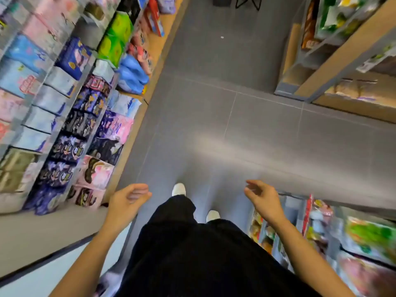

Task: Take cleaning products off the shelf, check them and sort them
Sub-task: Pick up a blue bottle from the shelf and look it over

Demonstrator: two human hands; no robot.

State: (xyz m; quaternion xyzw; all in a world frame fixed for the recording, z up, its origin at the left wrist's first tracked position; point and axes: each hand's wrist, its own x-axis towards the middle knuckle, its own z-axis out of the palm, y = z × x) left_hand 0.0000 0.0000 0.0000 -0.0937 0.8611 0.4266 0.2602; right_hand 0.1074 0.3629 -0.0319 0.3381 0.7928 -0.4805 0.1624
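I am looking down a shop aisle with a grey tiled floor (246,129). My left hand (128,198) hangs in front of me at lower left, fingers loosely curled and holding nothing. My right hand (263,196) is at lower right, fingers apart and empty. On the left stands a shelf (85,86) packed with colourful packs: blue, pink, purple and green (116,39). Both hands are apart from the shelves. The picture is blurred, so I cannot read any label.
A wooden shelf unit (334,58) with packaged goods stands at the upper right, and another stocked shelf (321,232) is close at lower right. My black trousers and white shoes (179,189) fill the lower middle. A dark stand (248,2) sits at the aisle's far end.
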